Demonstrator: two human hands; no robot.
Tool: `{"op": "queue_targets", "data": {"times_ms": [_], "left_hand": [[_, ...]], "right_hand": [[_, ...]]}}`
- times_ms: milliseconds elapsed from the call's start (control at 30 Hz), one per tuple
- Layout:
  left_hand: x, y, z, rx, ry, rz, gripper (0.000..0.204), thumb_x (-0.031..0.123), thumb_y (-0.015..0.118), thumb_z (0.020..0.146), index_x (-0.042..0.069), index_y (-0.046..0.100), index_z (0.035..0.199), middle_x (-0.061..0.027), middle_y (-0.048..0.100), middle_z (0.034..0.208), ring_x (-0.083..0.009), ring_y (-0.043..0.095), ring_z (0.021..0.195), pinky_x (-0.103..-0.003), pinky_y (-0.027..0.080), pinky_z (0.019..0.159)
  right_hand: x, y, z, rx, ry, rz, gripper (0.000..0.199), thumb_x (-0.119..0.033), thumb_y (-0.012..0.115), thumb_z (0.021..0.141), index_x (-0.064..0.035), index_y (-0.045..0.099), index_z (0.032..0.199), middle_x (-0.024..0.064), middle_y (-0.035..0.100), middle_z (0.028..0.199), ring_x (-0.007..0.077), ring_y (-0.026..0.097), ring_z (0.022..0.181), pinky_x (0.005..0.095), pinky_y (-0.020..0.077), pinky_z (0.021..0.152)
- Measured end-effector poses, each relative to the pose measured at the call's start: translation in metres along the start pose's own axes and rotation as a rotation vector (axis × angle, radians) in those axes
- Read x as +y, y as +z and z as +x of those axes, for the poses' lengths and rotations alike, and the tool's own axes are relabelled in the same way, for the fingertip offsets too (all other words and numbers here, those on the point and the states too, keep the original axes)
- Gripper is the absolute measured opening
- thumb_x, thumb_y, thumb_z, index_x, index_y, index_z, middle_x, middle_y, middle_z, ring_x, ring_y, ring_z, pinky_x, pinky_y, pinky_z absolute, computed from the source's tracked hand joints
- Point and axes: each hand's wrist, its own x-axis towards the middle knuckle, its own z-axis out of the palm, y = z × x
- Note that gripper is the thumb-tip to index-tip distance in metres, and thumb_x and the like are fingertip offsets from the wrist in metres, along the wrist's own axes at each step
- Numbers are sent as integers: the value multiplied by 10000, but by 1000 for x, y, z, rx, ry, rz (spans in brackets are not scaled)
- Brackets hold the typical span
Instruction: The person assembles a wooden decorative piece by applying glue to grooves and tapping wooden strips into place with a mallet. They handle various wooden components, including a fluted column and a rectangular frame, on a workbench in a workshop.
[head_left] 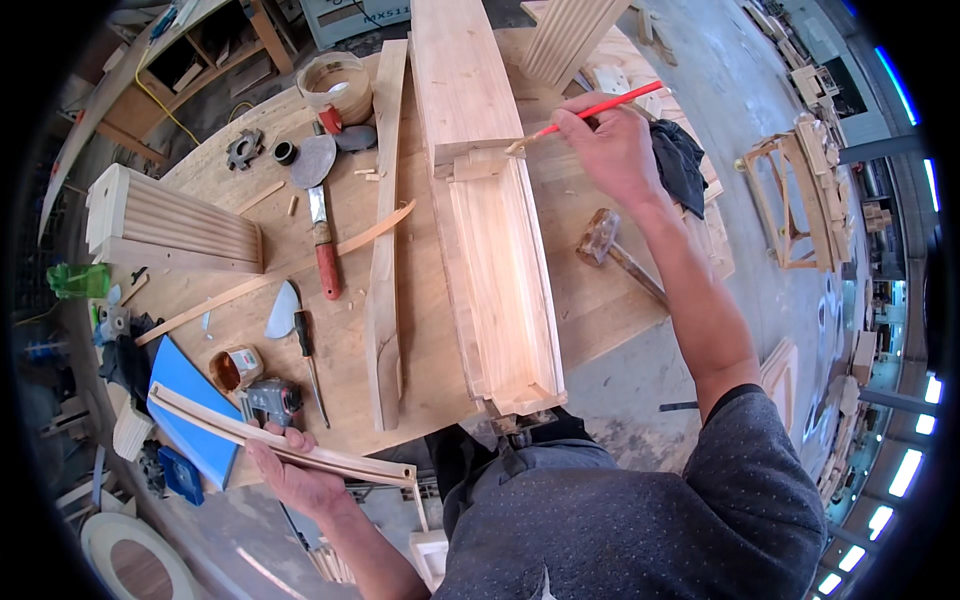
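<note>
Fingers of the right hand [614, 142] pinch a red stick [628, 97], its tip perhaps touching the wooden box [538, 292]. Those of the left hand [295, 478] grip a wooden strip [212, 422].

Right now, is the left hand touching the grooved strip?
Touching: the head view shows the left hand gripping the grooved strip, its fingers curled over the far edge.

A workbench [430, 290] bears a wooden box [505, 290] and mallet [598, 237].

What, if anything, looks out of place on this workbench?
A thin wood strip lies askew across the long board, as if left loose; the mallet has a blotched, worn-looking head. Nothing else stands out.
</note>
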Motion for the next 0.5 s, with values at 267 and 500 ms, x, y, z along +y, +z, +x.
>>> {"op": "queue_targets", "data": {"times_ms": [267, 500], "left_hand": [[0, -11, 1, 15, 1, -11, 458, 355, 598, 1053, 45, 474, 1366, -42, 559, 1015, -122, 538, 740, -240, 435, 596], [-1, -13, -4, -10, 6, -24, 447, 351, 589, 1058, 40, 478, 1359, -48, 565, 1017, -126, 543, 751, -241, 436, 596]], "right_hand": [[-15, 0, -13, -49, -98, -68, 143, -157, 667, 939, -37, 734, 978, 130, 682, 715, 226, 635, 620, 338, 497, 614], [-6, -9, -22, -27, -237, -57, 117, -113, 678, 924, -42, 741, 993, 128, 712, 767, 185, 660, 643, 323, 507, 604]]}}
